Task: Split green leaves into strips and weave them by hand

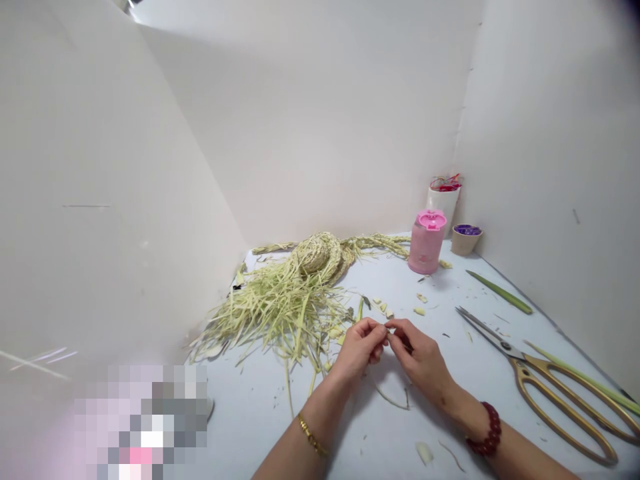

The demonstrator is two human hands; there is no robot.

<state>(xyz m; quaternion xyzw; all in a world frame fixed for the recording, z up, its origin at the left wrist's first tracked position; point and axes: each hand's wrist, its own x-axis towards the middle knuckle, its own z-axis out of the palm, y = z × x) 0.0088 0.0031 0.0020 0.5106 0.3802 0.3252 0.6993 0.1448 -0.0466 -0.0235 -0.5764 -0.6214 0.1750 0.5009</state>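
Observation:
My left hand [363, 341] and my right hand [417, 350] meet above the table, fingertips pinched together on a thin plant strand [391, 332]. Most of that strand is hidden by the fingers. Below them a thin curved stem [390, 399] shows; whether it joins the held strand I cannot tell. Just beyond the left hand is a short green leaf piece [361, 308]. To the left spreads a loose pile of pale green straw strips [280, 310], with a coiled straw braid [317, 257] behind it.
Large gold-handled scissors [520, 357] lie open at right, near a green leaf [500, 292] and a long green stalk [585, 377]. Toward the back right stand a pink lidded container [427, 247], a white cup [443, 200] and a small tan cup [465, 241]. Scraps dot the table [370, 453].

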